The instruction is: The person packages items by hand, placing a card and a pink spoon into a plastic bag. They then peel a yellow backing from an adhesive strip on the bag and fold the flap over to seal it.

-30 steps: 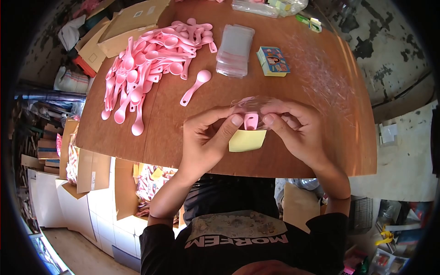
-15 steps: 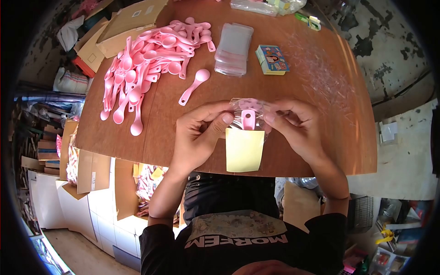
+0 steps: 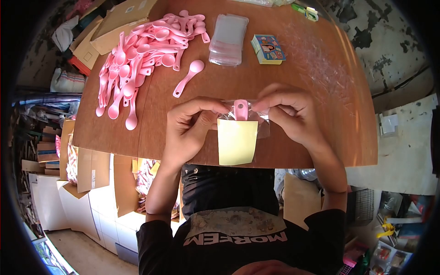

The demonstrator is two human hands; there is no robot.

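My left hand (image 3: 190, 126) pinches the left side of a clear plastic bag (image 3: 263, 130) near its top. On the right, my right hand (image 3: 293, 112) has fingers closed on the bag's other upper side. A pink measuring spoon (image 3: 240, 110) shows its holed handle end at the bag's top. Its lower part is hidden behind a pale yellow card (image 3: 237, 142), which hangs at the front of the bag. Beyond my hands lies a single pink spoon (image 3: 189, 78).
A heap of pink spoons (image 3: 137, 57) covers the table's left side, beside a cardboard box (image 3: 123, 25). A stack of clear bags (image 3: 228, 39) and a stack of printed cards (image 3: 268, 49) lie at the back. Loose clear plastic pieces (image 3: 316, 64) spread over the right.
Both hands and the bag sit slightly farther left and higher in view. My right fingers have shifted at the bag's top edge, and the spoon handle now stands more upright there.
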